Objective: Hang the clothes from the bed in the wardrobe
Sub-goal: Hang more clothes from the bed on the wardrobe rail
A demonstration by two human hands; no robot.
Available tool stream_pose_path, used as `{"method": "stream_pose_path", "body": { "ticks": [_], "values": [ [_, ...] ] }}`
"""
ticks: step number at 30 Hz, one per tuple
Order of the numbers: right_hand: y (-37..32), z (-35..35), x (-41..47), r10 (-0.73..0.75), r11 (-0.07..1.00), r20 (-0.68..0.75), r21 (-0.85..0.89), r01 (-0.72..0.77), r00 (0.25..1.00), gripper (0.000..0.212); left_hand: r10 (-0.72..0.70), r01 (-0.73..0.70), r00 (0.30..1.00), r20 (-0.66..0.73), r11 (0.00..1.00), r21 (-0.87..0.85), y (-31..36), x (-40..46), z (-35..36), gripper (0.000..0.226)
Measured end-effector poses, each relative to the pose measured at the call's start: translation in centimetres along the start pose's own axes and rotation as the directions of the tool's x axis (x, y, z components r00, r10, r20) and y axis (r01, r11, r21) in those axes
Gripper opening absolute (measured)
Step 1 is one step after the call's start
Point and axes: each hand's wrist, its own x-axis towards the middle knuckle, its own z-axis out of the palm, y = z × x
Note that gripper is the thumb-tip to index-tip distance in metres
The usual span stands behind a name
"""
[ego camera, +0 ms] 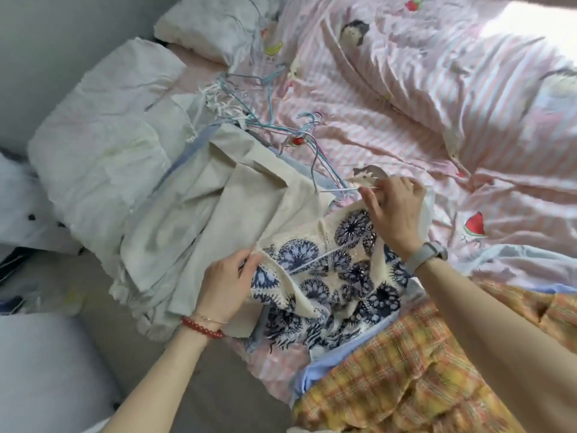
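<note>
Fingers [246,260] of my left hand [229,284] pinch the cream top [331,276] printed with dark blue flowers; my right hand [392,214] grips a wire hanger [335,191] at its far edge

Left hand [229,282]: fingers curled, pinching cloth at the fingertips, forearm entering from lower left. Right hand [392,210]: extended further forward, thumb and fingers apparently pinching a thin wire, wrist bent
</note>
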Motion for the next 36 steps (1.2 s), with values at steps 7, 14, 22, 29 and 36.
{"method": "stream_pose_path", "body": {
  "ticks": [7,14,22,29,36],
  "values": [
    [-18.3,3.6,-2.0,-0.372,0.927,0.104,0.086,0.364,0.923,0.041,-0.199,0.162,0.925,-0.323,0.977,-0.139,-8.4,-11.1,-9.7,0.032],
    [-35.2,5.6,-14.4,-0.788,0.613,0.328,0.336,0.715,0.521,0.054,-0.474,0.451,0.551,-0.686,0.862,-0.234,-17.1,-29.9,-15.1,0.031],
    [-48.5,7.1,-31.2,-0.902,0.267,0.426,0.685,0.677,-0.075,0.051,-0.384,0.689,0.137,-0.913,0.699,-0.190,-23.2,-54.2,-17.9,0.021],
    [-57.6,8.7,-44.1,-0.891,-0.041,0.255,0.778,0.627,-0.375,0.029,-0.361,0.765,-0.129,-0.924,0.557,-0.324,-23.6,-69.9,-16.8,0.025],
    [-63.9,5.8,-54.8,-0.840,-0.335,0.007,0.779,0.530,-0.542,0.034,-0.380,0.783,-0.362,-0.851,0.372,-0.499,-23.2,-81.0,-16.3,0.012]
  ]
}}
